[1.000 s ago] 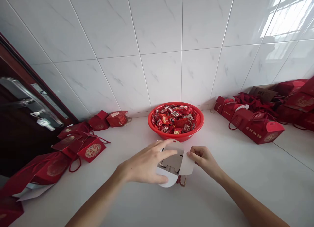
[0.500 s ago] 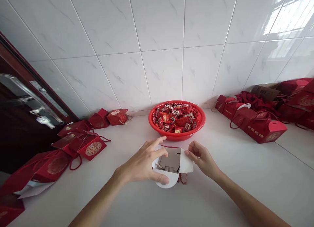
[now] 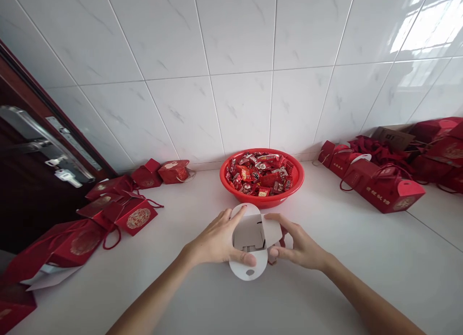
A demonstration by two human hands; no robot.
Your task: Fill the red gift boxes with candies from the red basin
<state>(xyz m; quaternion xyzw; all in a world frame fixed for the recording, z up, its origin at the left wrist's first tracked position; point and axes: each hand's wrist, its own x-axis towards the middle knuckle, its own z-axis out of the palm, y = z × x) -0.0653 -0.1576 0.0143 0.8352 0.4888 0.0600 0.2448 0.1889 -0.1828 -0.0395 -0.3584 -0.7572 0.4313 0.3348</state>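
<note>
A small gift box [image 3: 249,231] stands on the white counter, its white inside facing up and its flaps folded outward. Inside it I see only the pale cardboard bottom. My left hand [image 3: 220,241] spans its left side, thumb on the near round flap with a hole, index finger on the far round flap. On the other side, my right hand [image 3: 298,243] has its index finger over the right flap and its thumb low by the box's side. A cord handle partly shows below the right flap. Just behind stands a red plastic basket [image 3: 231,192] of wrapped candies [image 3: 258,173].
Red gift boxes [image 3: 135,216] with cord handles sit along the left, by a dark door [image 3: 21,180] with keys in its lock. More red boxes [image 3: 385,188] are piled on the right. A tiled wall [image 3: 238,113] rises behind the counter [image 3: 311,301].
The far flap now lies folded outward under my left index finger. My right hand has opened from a pinch at the right flap and moved around the box's right side.
</note>
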